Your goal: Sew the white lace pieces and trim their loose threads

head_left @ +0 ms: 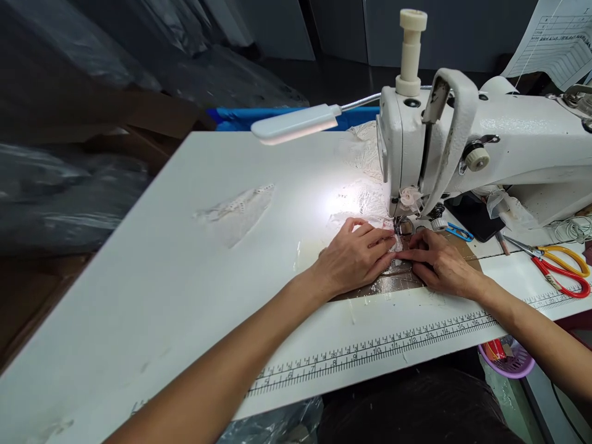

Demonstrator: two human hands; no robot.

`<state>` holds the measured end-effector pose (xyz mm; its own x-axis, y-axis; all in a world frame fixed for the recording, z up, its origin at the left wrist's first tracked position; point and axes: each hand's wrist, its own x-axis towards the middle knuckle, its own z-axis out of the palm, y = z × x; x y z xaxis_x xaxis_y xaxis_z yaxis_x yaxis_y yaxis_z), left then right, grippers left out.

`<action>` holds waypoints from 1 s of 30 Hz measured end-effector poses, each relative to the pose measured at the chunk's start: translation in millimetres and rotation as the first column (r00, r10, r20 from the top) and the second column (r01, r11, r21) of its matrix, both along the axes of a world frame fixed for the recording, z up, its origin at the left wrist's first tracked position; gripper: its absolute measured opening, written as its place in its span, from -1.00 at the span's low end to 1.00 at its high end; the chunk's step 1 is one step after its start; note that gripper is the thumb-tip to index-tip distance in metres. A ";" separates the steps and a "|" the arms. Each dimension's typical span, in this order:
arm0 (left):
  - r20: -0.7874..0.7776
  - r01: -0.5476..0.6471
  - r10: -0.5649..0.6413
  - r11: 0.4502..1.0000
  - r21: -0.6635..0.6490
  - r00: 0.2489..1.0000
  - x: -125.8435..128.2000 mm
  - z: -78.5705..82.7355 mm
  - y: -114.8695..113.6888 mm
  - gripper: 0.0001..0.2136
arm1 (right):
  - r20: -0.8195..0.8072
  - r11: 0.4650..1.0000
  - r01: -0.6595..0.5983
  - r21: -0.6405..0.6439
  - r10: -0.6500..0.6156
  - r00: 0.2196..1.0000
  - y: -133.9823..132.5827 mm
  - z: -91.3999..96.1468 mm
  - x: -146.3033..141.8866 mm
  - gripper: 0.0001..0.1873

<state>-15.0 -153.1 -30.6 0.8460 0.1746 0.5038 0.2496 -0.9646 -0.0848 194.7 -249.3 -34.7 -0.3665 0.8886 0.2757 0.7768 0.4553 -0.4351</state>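
Note:
At the needle of the white sewing machine (409, 145), white lace (396, 242) lies between my two hands. My left hand (354, 256) is on its left side, fingers bent close together with their tips on the lace. From the right comes my right hand (441, 262), its index finger stretched to the lace and nearly meeting my left fingertips; the thumb is tucked below. Both hands grip the lace at its edge, just in front of the presser foot. More white lace (365, 197) is bunched behind, under bright lamp light. My fingers partly hide the piece at the needle.
A separate lace piece (240, 213) lies left on the white table (185, 320). Scissors (555, 265), a blue thread snipper (459, 232) and a dark phone (481, 216) lie right. A lamp (296, 124) hangs over the table. A purple basket (513, 367) stands below the ruler-marked front edge.

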 end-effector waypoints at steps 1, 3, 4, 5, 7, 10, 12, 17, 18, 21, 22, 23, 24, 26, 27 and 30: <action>0.011 0.001 -0.001 1.000 0.002 1.000 0.0 -0.5 0.0 -0.72 | 0.002 1.000 0.000 -0.002 0.000 1.000 0.0 0.2 0.0 -0.63; 0.021 -0.005 0.005 1.000 -0.005 1.000 0.1 -1.7 0.2 -0.71 | 0.009 1.000 -0.002 -0.010 0.003 1.000 0.0 1.1 -0.3 -0.62; 0.018 -0.012 0.012 1.000 -0.013 1.000 0.2 -2.4 0.3 -0.71 | 0.015 1.000 -0.002 -0.015 0.002 1.000 0.1 1.9 -0.6 -0.62; 0.013 -0.021 0.021 1.000 -0.022 1.000 0.2 -3.0 0.4 -0.71 | 0.022 1.000 0.000 -0.021 0.001 1.000 0.2 2.8 -0.9 -0.61; 0.001 -0.044 0.044 0.998 -0.035 0.999 0.3 -4.0 0.8 -0.70 | 0.036 1.000 0.005 -0.028 -0.004 0.999 0.7 4.7 -1.8 -0.60; -0.014 -0.067 0.066 0.997 -0.049 0.998 0.2 -4.3 2.1 -0.68 | 0.064 0.999 0.015 -0.028 -0.013 0.998 1.9 7.0 -3.2 -0.58; -0.032 -0.079 0.076 0.994 -0.072 0.997 0.1 -3.9 3.2 -0.68 | 0.085 0.999 0.022 -0.027 -0.019 0.996 2.8 7.7 -4.0 -0.57; -0.063 -0.114 0.107 0.985 -0.132 0.992 0.7 -2.8 4.6 -0.69 | 0.118 0.999 0.048 -0.026 -0.044 0.992 5.4 6.9 -4.5 -0.55; -0.064 -0.123 0.116 0.983 -0.134 0.991 1.0 -2.7 4.3 -0.69 | 0.126 0.998 0.052 -0.024 -0.049 0.991 6.1 6.5 -4.4 -0.55; -0.063 -0.161 0.154 0.979 -0.123 0.986 2.7 -3.1 2.4 -0.69 | 0.156 0.997 0.064 -0.030 -0.058 0.986 8.9 5.5 -4.2 -0.55; -0.065 -0.179 0.172 0.977 -0.117 0.983 3.8 -3.4 1.3 -0.70 | 0.170 0.996 0.074 -0.041 -0.066 0.983 10.0 5.4 -4.1 -0.55; -0.068 -0.198 0.192 0.974 -0.111 0.979 5.1 -3.9 0.0 -0.70 | 0.186 0.995 0.087 -0.055 -0.076 0.980 11.2 5.3 -4.0 -0.56; -0.071 -0.219 0.212 0.970 -0.104 0.975 6.7 -4.6 -1.5 -0.71 | 0.199 0.992 0.103 -0.072 -0.087 0.976 12.2 5.3 -3.7 -0.56; -0.075 -0.265 0.259 0.960 -0.087 0.963 10.7 -6.5 -4.9 -0.71 | 0.202 0.986 0.130 -0.106 -0.106 0.974 14.0 5.6 -2.2 -0.58; -0.074 -0.289 0.283 0.955 -0.075 0.956 12.8 -7.5 -6.6 -0.71 | 0.185 0.983 0.138 -0.123 -0.114 0.976 14.5 6.0 -0.9 -0.59; -0.067 -0.332 0.329 0.943 -0.038 0.942 17.5 -9.2 -10.0 -0.70 | 0.051 0.975 0.160 -0.152 -0.154 0.987 14.3 8.4 4.6 -0.63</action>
<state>2.4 -163.1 -39.8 0.7646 0.4720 0.4388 0.5508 -0.8321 -0.0647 199.3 -234.9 -26.3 -0.2264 0.9668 0.1184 0.8509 0.2555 -0.4590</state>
